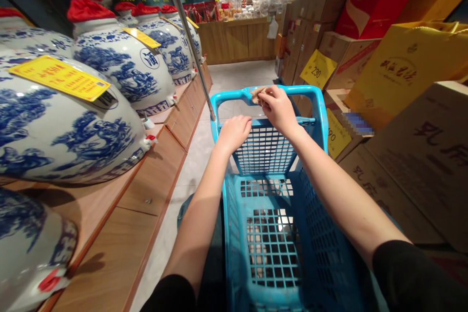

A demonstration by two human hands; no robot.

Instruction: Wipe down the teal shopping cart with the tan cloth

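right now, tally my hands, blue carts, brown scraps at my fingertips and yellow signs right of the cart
left hand and right hand: 2
blue cart: 1
brown scrap: 1
yellow signs: 2
total: 6

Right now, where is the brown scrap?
In the head view, the brown scrap is just right of upper centre, in the right hand, against the cart handle.

The right hand [277, 109] hid part of a small, crumpled brown scrap [257, 94], its material unclear. The frame's bottom edge cut off the blue plastic mesh cart [237, 248] and both black sleeves [405, 273]; the left edge cropped a round blue-and-white jar [32, 243] at lower left. Packaged goods [252, 8] on the far wooden tabletop [230, 41], upper centre, were too small to identify.
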